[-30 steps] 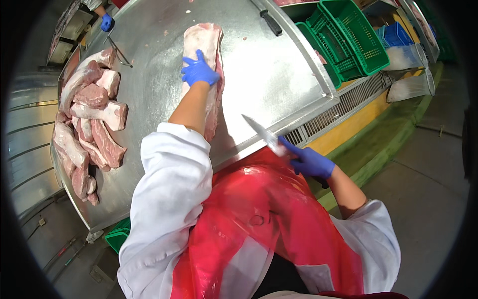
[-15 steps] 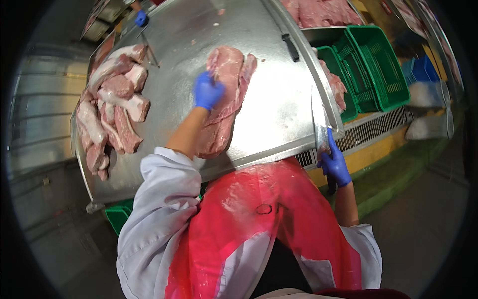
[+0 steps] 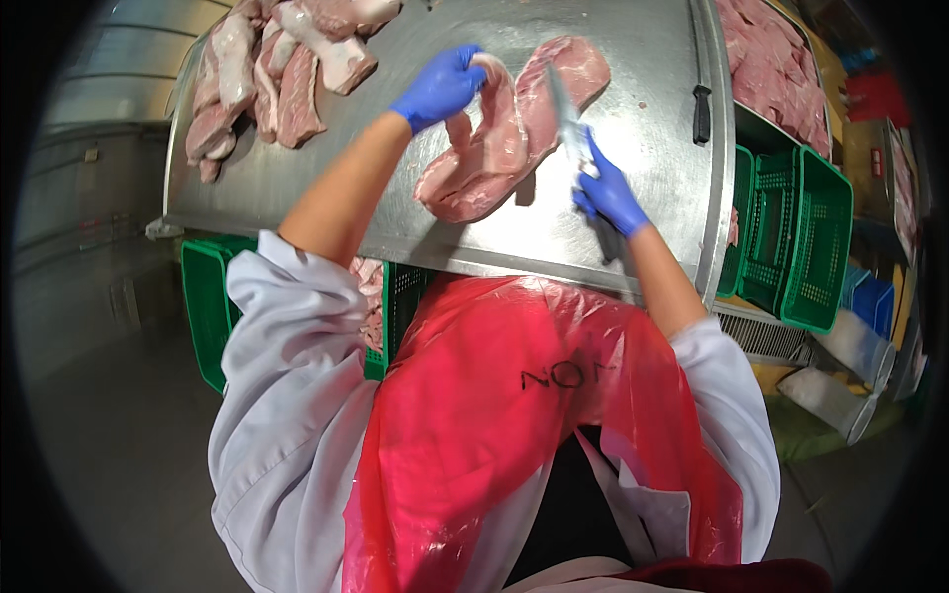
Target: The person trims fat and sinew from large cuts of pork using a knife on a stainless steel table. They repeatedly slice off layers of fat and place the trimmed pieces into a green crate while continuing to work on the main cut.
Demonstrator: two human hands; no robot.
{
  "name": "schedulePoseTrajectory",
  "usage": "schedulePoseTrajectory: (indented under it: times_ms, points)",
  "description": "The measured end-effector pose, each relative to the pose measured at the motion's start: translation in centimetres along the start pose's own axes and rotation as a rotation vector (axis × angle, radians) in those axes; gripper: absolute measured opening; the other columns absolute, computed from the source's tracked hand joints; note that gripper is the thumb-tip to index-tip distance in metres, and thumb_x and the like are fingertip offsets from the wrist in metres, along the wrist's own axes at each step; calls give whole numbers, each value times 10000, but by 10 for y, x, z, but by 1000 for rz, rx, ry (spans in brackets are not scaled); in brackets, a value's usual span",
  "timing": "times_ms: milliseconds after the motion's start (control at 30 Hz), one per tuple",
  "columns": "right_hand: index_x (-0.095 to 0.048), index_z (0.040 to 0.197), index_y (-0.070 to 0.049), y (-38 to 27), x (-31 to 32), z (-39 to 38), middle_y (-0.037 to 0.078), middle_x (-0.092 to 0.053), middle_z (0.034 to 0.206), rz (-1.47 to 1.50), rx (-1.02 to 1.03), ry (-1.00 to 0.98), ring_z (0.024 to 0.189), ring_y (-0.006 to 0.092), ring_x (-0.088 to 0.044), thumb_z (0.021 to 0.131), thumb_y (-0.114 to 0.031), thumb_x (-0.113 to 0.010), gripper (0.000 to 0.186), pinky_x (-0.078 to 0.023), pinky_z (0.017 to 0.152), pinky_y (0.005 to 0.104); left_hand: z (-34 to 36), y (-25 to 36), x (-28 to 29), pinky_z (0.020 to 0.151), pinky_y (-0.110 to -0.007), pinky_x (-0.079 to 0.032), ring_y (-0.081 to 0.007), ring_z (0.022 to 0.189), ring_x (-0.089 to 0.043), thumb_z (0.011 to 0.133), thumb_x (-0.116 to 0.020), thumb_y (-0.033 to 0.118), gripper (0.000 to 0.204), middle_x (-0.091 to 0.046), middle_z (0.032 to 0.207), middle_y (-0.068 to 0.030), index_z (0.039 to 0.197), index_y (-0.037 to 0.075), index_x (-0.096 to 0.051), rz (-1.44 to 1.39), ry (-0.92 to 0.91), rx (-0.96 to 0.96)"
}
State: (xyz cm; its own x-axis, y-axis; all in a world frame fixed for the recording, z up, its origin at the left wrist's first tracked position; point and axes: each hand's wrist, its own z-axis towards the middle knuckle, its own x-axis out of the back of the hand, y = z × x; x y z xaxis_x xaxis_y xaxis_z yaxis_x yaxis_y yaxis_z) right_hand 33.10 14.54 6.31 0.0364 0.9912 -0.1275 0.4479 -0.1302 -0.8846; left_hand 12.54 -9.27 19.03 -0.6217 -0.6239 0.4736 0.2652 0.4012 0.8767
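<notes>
My blue-gloved left hand (image 3: 442, 87) is closed on the raised end of a long strip (image 3: 500, 104) of pale pink meat, which lies over a larger slab (image 3: 578, 71) on the steel table (image 3: 652, 128). My right hand (image 3: 608, 193), also gloved in blue, grips a long knife (image 3: 561, 109), its slightly blurred blade over the slab's right part and pointing away from me. A pile of meat pieces (image 3: 297, 109) lies at the upper left of the table.
A black-handled knife (image 3: 702, 117) lies near the table's right edge. A tray of pink meat (image 3: 766, 59) is beyond it, with stacked green crates (image 3: 820, 247) below. Another green crate (image 3: 203, 316) holds meat trimmings (image 3: 372, 296) under the near edge.
The slab has been turned to show pink meat, and its strip is now lifted. My right hand has brought the knife up onto the meat. The view has swung, shifting the pile upward.
</notes>
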Motion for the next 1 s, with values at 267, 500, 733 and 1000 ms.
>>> schedulePoseTrajectory:
  times_ms: [267, 500, 733, 1000]
  points:
    - [-135, 1663, -258, -34, -110, 83, 100, -641, 679, -415, -186, -436, 502, 181, -612, 961, -25, -448, 804, -514, 483, 319, -3, 19, 25, 794, -258, -481, -85, 828, -553, 971, -536, 124, 169, -617, 896, 3, 1017, 17, -658, -21, 65, 7]
    - [-125, 1665, -216, -50, -116, 19, 81, -649, 708, -340, -226, -525, 512, 133, -579, 975, -82, -498, 796, -492, 494, 281, -31, 69, 57, 831, -326, -503, -177, 920, -627, 978, -560, 164, 249, -687, 998, -73, 1105, 2, -699, 216, 149, -38]
    - [-117, 1668, -253, -56, -98, -20, 103, -697, 799, -740, -162, -724, 656, 162, -672, 985, -91, -470, 786, -560, 705, 326, -80, 72, 110, 597, -225, -415, -93, 688, -534, 986, -547, 97, 162, -583, 786, 16, 911, 86, -691, -274, 247, -130]
    - [-107, 1658, -244, -49, -186, 34, 97, -610, 631, -651, 34, -615, 457, 205, -579, 1080, -253, -416, 655, -537, 524, 345, -154, 83, 166, 678, -254, -451, -106, 726, -537, 986, -559, 109, 148, -592, 842, -19, 1003, -11, -645, -385, 589, 53]
